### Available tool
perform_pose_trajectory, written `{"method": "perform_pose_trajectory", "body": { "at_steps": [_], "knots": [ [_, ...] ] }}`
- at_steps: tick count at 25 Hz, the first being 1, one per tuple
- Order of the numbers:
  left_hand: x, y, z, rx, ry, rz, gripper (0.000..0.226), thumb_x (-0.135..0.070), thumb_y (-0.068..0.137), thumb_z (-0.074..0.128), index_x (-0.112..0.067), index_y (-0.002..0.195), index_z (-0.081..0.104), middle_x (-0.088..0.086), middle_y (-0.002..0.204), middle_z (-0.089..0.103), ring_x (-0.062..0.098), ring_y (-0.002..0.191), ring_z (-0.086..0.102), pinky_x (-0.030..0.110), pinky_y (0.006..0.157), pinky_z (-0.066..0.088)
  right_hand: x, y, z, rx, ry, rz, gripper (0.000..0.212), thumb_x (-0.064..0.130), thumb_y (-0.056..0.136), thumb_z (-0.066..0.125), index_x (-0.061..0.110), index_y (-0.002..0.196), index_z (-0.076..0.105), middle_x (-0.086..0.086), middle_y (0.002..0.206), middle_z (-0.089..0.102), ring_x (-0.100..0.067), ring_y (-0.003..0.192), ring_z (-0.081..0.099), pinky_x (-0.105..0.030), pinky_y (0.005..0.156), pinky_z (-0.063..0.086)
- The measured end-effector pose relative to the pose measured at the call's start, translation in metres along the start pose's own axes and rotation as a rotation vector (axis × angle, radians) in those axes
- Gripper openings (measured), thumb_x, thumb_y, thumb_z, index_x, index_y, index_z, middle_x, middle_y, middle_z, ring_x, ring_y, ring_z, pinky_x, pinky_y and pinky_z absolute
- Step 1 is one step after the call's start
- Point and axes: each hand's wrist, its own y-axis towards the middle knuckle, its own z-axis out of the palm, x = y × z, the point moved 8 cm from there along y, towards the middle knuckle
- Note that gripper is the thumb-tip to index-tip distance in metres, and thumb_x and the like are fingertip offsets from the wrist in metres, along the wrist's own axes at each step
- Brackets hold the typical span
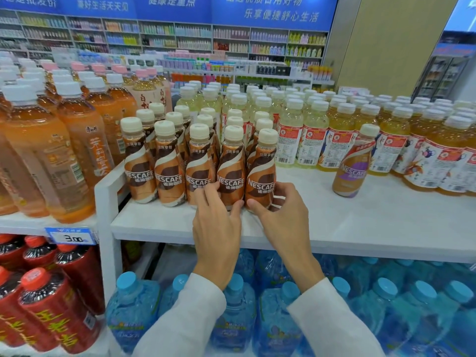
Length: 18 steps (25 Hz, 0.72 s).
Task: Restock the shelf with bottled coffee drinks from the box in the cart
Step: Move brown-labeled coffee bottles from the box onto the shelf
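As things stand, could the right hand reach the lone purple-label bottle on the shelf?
Probably yes: only bare shelf separates the right hand from the purple-label bottle, though it must first release the end brown bottle it grips.

I see a blue banner with white lettering [170,6] across the top, white wall shelving [164,37] beneath, a tan wall panel [391,42] upper right, a glass-door cooler [443,76] beside it.

Left hand [216,222], right hand [282,217], curled fingers.
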Motion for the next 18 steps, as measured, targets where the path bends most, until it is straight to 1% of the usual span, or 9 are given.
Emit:
{"method": "perform_pose_trajectory", "body": {
  "at_steps": [2, 4, 9, 14, 18],
  "knots": [
    [0.0002, -0.0006, 0.0014, -0.008, 0.004, 0.013, 0.047, -0.031, 0.087, 0.076, -0.014, 0.121, 0.048, 0.003, 0.118, 0.05, 0.024, 0.104, 0.059, 0.038, 0.08, 0.051, -0.001, 0.002, 0.001, -0.013, -0.014, -0.005, 0.051, 0.037, 0.077, 0.086, 0.028, 0.117, 0.055, 0.006, 0.114, 0.065, -0.011, 0.102, 0.065, -0.034, 0.091, 0.057],
    [0.0006, -0.0007, 0.0029, -0.009, 0.011, 0.019, 0.046, -0.031, 0.088, 0.075, -0.013, 0.121, 0.048, 0.004, 0.119, 0.05, 0.024, 0.105, 0.058, 0.036, 0.08, 0.051, -0.0025, 0.0033, 0.0021, -0.008, -0.023, 0.004, 0.053, 0.038, 0.077, 0.085, 0.026, 0.119, 0.056, 0.006, 0.114, 0.065, -0.011, 0.102, 0.065, -0.036, 0.091, 0.057],
    [0.0015, -0.0001, 0.0032, 0.006, 0.009, 0.016, 0.047, -0.03, 0.089, 0.074, -0.012, 0.124, 0.048, 0.005, 0.12, 0.052, 0.023, 0.105, 0.057, 0.031, 0.08, 0.046, -0.0029, 0.0021, 0.0036, -0.003, -0.045, 0.003, 0.055, 0.042, 0.079, 0.084, 0.027, 0.122, 0.054, 0.006, 0.117, 0.065, -0.012, 0.104, 0.065, -0.034, 0.092, 0.057],
    [0.0023, 0.0007, 0.0032, 0.024, 0.021, 0.009, 0.048, -0.031, 0.089, 0.073, -0.012, 0.125, 0.047, 0.005, 0.119, 0.052, 0.023, 0.105, 0.057, 0.033, 0.082, 0.047, -0.0006, 0.0006, 0.0048, -0.012, -0.072, 0.004, 0.052, 0.041, 0.08, 0.083, 0.029, 0.12, 0.052, 0.006, 0.116, 0.063, -0.011, 0.104, 0.063, -0.03, 0.091, 0.056],
    [0.0002, -0.0005, 0.0025, 0.046, 0.022, 0.029, 0.046, -0.03, 0.09, 0.072, -0.012, 0.124, 0.047, 0.006, 0.118, 0.051, 0.024, 0.104, 0.057, 0.03, 0.08, 0.044, 0.0, -0.0014, 0.0058, -0.009, -0.092, 0.008, 0.057, 0.042, 0.081, 0.082, 0.026, 0.127, 0.053, 0.004, 0.12, 0.064, -0.012, 0.106, 0.064, -0.035, 0.094, 0.057]
  ]
}}
